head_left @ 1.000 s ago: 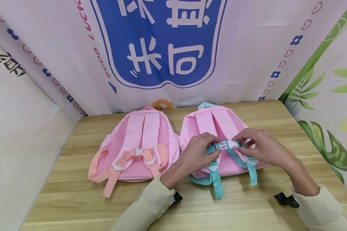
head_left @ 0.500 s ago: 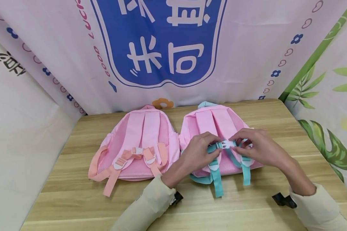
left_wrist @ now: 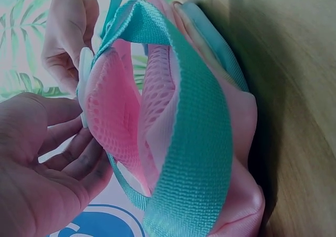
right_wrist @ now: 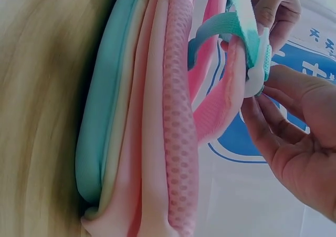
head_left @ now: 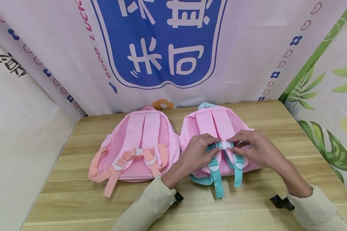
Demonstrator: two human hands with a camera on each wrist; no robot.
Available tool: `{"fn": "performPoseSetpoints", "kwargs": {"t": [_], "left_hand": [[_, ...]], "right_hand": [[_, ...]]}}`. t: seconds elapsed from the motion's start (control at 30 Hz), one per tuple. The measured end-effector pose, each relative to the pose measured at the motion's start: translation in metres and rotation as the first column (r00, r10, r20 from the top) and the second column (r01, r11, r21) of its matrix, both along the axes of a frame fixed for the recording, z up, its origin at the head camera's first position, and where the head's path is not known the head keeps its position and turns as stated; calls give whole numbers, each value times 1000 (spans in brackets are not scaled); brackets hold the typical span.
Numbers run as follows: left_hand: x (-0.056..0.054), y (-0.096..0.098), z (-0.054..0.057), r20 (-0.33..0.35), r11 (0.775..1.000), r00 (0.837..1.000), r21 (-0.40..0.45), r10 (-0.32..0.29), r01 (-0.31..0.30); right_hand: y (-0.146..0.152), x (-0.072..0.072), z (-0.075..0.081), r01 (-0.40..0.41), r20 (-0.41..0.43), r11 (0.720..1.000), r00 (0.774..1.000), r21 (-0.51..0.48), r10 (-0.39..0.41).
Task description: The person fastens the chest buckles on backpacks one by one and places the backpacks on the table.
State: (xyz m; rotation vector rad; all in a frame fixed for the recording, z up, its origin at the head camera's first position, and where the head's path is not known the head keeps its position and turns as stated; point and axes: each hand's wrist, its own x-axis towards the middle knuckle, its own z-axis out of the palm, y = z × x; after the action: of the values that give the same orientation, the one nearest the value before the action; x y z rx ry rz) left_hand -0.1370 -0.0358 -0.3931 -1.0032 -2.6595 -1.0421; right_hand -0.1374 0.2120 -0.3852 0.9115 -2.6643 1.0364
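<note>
Two pink backpacks lie side by side, straps facing up. Over the right backpack [head_left: 193, 123], which has teal webbing, both hands meet at a white side-release buckle [head_left: 225, 145]. My left hand [head_left: 197, 154] pinches the buckle's left end between thumb and fingers. From the other side my right hand [head_left: 255, 147] pinches its right end, and the two halves sit pushed together. Below them hang teal strap tails [head_left: 217, 183] from white adjusters. A broad teal strap [left_wrist: 202, 153] loops across the left wrist view. The right wrist view shows the pink mesh back panel [right_wrist: 181, 116] edge-on.
The left backpack [head_left: 173, 144] has peach webbing, with its own white buckle [head_left: 137, 151] joined across the straps. Both bags rest on a wooden table [head_left: 234, 205]. A printed curtain [head_left: 243, 64] hangs along the back edge, with further cloth at both sides.
The buckle halves, apart with prongs showing a second ago, have come together. My right hand has moved left toward the left hand, drawing the right teal strap and its tail inward.
</note>
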Motion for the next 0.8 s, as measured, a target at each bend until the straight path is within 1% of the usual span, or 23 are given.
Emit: {"fn": "performPoseSetpoints", "kwargs": {"t": [0.23,0.33,0.47,0.63,0.8], "left_hand": [[1,1,-2,-12,1000,1000,9,12,-11],[1,2,-3,-14,1000,1000,17,11,-11],[1,3,-3,-10,1000,1000,8,17,-17],[1,5,-5,17,997,999,-65,37,-36],[1,6,-6,49,987,998,-157,46,-37]], "right_hand": [[-2,0,-5,-18,-44,999,999,-29,17],[-4,0,-4,-15,-27,1000,1000,-18,15],[-5,0,-2,5,14,1000,1000,29,-6],[-5,0,0,7,55,994,998,105,-12],[-5,1,-2,0,100,986,995,164,-16]]}}
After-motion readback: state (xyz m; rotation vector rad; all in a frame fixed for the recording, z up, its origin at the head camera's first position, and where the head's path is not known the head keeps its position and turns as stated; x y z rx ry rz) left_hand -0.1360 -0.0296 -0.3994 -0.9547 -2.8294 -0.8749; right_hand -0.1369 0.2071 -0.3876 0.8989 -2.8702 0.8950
